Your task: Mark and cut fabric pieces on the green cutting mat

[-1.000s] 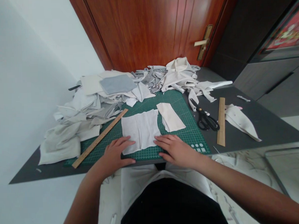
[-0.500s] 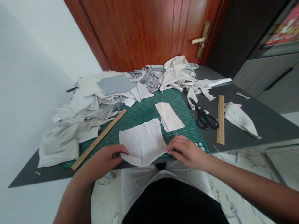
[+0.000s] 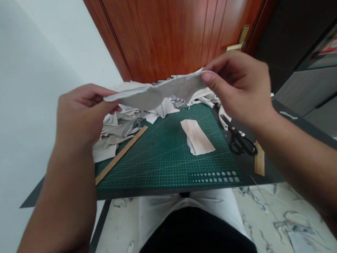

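Note:
A pale grey piece of fabric (image 3: pixel 162 93) is stretched between both my hands, lifted above the table. My left hand (image 3: pixel 83 116) pinches its left end between thumb and fingers. At the other end, my right hand (image 3: pixel 239 87) grips the fabric's corner, thumb towards me. Below, a folded cream cloth strip (image 3: pixel 198 136) lies on the green cutting mat (image 3: pixel 158 152). Black-handled scissors (image 3: pixel 238 140) rest just right of the mat, partly open.
A wooden ruler (image 3: pixel 122 154) slants across the mat's left side. Another wooden ruler (image 3: pixel 259 160) lies beyond the scissors, partly behind my right forearm. Heaped fabric scraps (image 3: pixel 163 108) line the table's back and left. A wooden door (image 3: pixel 165 34) stands behind.
Both hands have risen from the table's front edge, lifting the fabric off the mat up to the height of the scrap pile. The view has shifted slightly.

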A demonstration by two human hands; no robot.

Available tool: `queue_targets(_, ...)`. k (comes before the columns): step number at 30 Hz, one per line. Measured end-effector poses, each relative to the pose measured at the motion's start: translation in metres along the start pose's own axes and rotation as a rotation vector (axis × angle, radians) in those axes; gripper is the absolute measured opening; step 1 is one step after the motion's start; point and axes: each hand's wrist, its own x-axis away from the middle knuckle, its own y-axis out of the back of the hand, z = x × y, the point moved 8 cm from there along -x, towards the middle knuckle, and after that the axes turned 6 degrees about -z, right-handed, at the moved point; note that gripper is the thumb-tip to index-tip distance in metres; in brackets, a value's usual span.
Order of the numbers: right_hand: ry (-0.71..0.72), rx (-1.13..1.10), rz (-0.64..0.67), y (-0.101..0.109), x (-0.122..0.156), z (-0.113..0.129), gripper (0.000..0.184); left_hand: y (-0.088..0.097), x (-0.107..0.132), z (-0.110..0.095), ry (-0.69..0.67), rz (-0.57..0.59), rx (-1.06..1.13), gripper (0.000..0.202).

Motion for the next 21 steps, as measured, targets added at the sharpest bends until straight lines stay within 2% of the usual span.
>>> queue_targets(2, 0.102, 0.029, 0.118, -0.002, 0.028, 0.021, 0.011, 0.005, 0.024, -0.001, 0.020, 0.130, -0.051, 0.013)
queue_targets(4, 0.174, 0.000, 0.327, -0.018, 0.073, 0.030, 0.012, -0.002, 0.060, 0.007, 0.025, 0.385, -0.086, 0.007)
queue_targets(6, 0.196, -0.035, 0.514, -0.036, 0.126, 0.029, 0.013, -0.009, 0.103, 0.025, 0.042, 0.621, -0.111, 0.008)
queue_targets(9, 0.101, -0.088, 0.742, -0.059, 0.198, 0.020, 0.017, -0.017, 0.166, 0.064, 0.183, 0.913, -0.213, 0.013)
queue_targets(11, -0.007, -0.143, 0.811, -0.065, 0.228, 0.017, 0.019, -0.016, 0.195, 0.082, 0.318, 0.994, -0.210, 0.019)
queue_targets(13, -0.155, -0.183, 0.825, -0.068, 0.240, 0.012, 0.019, -0.015, 0.208, 0.089, 0.418, 1.002, -0.182, 0.024)
queue_targets(15, -0.319, -0.166, 0.796, -0.069, 0.238, 0.003, 0.019, -0.014, 0.207, 0.092, 0.462, 0.938, -0.199, 0.029)
queue_targets(19, -0.555, -0.009, 0.700, -0.080, 0.213, -0.025, 0.018, -0.013, 0.188, 0.100, 0.563, 0.688, -0.332, 0.031)
queue_targets(21, -0.686, 0.019, 0.712, -0.094, 0.205, -0.041, 0.017, -0.016, 0.182, 0.107, 0.659, 0.588, -0.376, 0.028)
